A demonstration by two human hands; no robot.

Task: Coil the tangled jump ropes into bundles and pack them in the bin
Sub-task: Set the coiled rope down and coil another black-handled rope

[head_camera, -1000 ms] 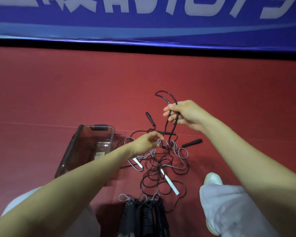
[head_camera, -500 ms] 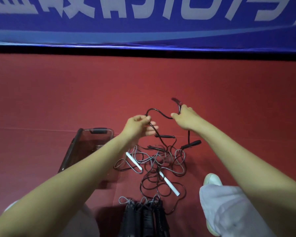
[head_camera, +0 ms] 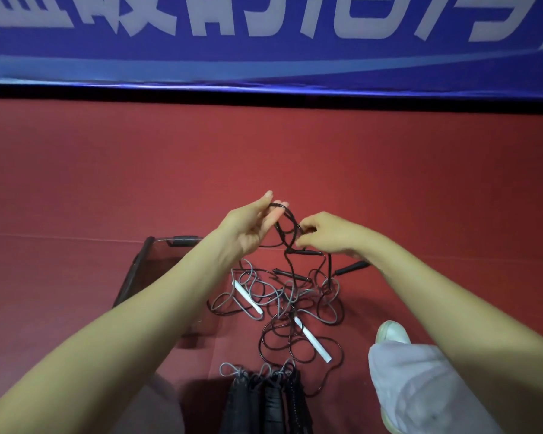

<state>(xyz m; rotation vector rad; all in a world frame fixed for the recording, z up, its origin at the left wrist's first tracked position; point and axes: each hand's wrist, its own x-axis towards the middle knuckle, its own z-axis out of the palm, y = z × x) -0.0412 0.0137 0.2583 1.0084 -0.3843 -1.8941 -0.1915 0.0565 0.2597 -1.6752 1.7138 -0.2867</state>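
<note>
A tangle of black and grey jump ropes [head_camera: 282, 302] lies on the red floor, with two white handles [head_camera: 248, 299] and several black handles among the loops. My left hand [head_camera: 251, 223] is raised above the pile with a loop of black rope [head_camera: 290, 228] over its fingers. My right hand [head_camera: 328, 234] pinches the same black rope close beside it, just above a black handle [head_camera: 308, 252]. The rope hangs from both hands down into the pile. The clear bin [head_camera: 152, 264] sits left of the tangle, partly hidden by my left forearm.
Three coiled black bundles [head_camera: 267, 399] lie at the near edge between my knees. My white shoe [head_camera: 392, 332] and light trouser leg are at the lower right. A blue banner wall [head_camera: 264, 42] closes off the far side of the red floor.
My left hand rose and moved right, taking a rope loop over its fingers. My right hand dropped lower and closer, so both hands now work the same black rope side by side.
</note>
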